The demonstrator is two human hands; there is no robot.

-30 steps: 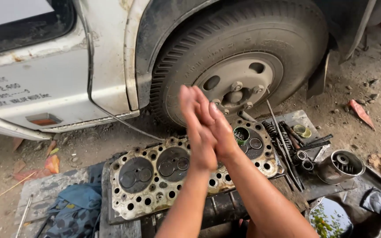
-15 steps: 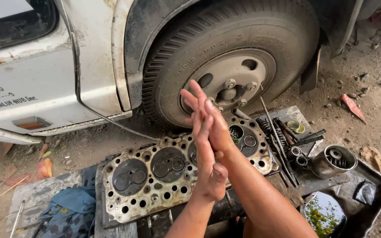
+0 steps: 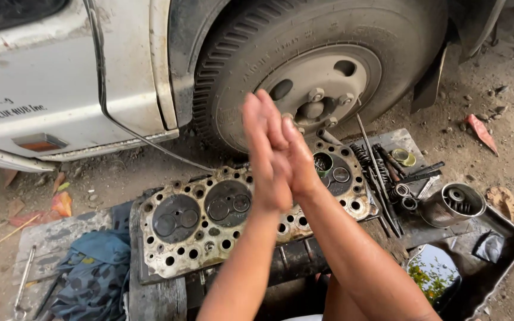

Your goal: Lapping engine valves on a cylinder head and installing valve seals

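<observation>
Head view: left hand [image 3: 267,156] and right hand [image 3: 297,160] pressed palm to palm, fingers straight, holding nothing, raised above cylinder head [image 3: 233,217] lying face-up on boards near truck wheel [image 3: 319,83]; valve springs [image 3: 403,196] at right.
</observation>
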